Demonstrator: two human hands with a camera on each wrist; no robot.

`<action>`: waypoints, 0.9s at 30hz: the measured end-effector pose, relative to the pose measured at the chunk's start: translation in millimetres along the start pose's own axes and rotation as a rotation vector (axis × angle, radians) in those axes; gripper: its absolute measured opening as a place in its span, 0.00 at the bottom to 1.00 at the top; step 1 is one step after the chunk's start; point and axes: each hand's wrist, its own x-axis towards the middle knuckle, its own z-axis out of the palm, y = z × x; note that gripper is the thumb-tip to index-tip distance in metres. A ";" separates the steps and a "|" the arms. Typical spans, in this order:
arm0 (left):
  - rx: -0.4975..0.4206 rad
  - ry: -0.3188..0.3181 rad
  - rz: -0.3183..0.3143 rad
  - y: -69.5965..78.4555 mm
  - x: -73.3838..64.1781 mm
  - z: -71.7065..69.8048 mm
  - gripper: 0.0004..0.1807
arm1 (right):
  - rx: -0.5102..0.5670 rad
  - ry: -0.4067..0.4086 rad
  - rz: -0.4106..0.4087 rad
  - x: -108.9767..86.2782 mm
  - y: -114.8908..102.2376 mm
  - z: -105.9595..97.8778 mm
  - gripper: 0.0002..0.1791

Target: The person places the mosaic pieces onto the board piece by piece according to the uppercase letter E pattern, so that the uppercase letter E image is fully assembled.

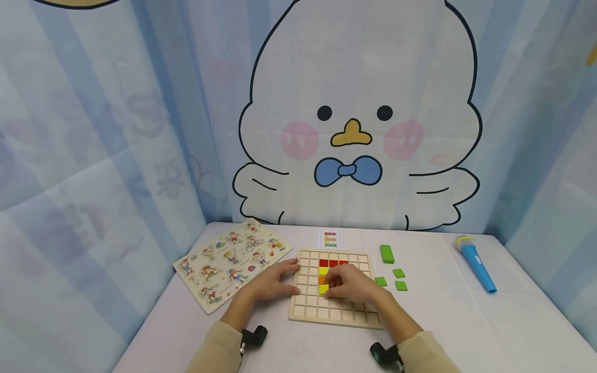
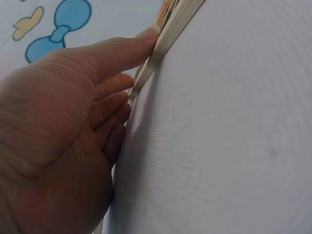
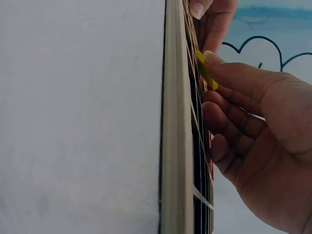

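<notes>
Wooden and pale, the grid board lies flat on the white table, its square cells mostly bare. A few cells near the top middle are filled: red tiles in the upper row, a yellow one below them, then an orange one. The right hand rests over the middle of the board and pinches a yellow tile between thumb and forefinger; in the right wrist view the tile sits tilted at the face of the board, its lower edge in or just above a cell, and I cannot tell whether it is fully seated. The left hand lies against the board's left edge with its fingers straight, holding nothing; the left wrist view shows the fingertips touching the board's side.

Just right of the board lie three small green tiles, apart from one another, with a longer green block near them toward the back. A pattern card lies just behind the board. A picture puzzle board with cartoon figures lies to the left, and a blue toy microphone lies well apart on the right.
</notes>
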 end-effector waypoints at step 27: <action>-0.024 0.009 -0.011 2.2 -2.5 -0.4 0.39 | 0.017 0.157 -0.014 -22.3 5.2 -20.9 0.18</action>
